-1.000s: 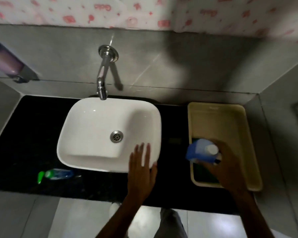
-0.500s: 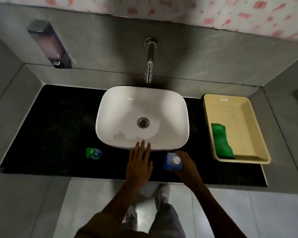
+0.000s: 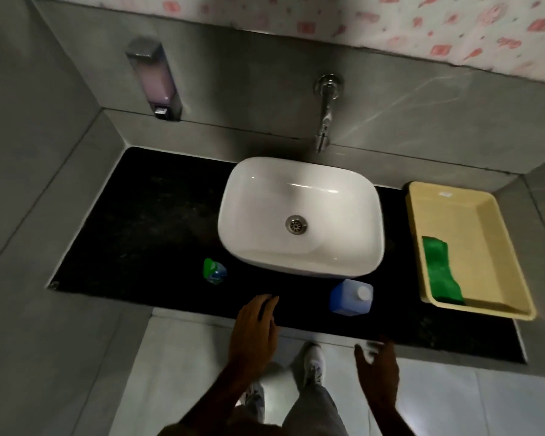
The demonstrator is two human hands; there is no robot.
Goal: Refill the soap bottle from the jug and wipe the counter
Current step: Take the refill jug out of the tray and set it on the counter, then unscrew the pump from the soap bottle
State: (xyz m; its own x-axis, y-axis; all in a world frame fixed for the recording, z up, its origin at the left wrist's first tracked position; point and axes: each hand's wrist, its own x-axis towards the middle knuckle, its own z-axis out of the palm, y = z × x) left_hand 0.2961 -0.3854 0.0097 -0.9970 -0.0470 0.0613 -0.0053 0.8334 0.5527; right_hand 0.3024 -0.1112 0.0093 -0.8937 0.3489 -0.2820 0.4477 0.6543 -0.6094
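The refill looks barely begun. The blue jug (image 3: 351, 297) stands upright on the black counter (image 3: 145, 221), near its front edge and just in front of the front right corner of the white basin (image 3: 299, 215), and its white cap appears to be on, so by my reading no soap has been poured. The small soap bottle (image 3: 214, 271), clear with a green top, sits on the counter off the basin's front left corner, well apart from the jug; whether it stands or lies tilted is hard to tell in this dim view. The green cloth (image 3: 441, 273) lies in the front left part of the yellow tray (image 3: 485, 234) at the counter's right end, so the wiping seems untouched as well. What remains, as I judge it, is nearly everything: bringing jug and bottle together, opening both, pouring, closing, then taking up the cloth. The left hand (image 3: 255, 328) hovers over the counter's front edge between bottle and jug, fingers loosely spread and holding nothing. The right hand (image 3: 376, 363) hangs in front of the counter, below the jug, palm open, fingers blurred, also empty and clear of the jug.
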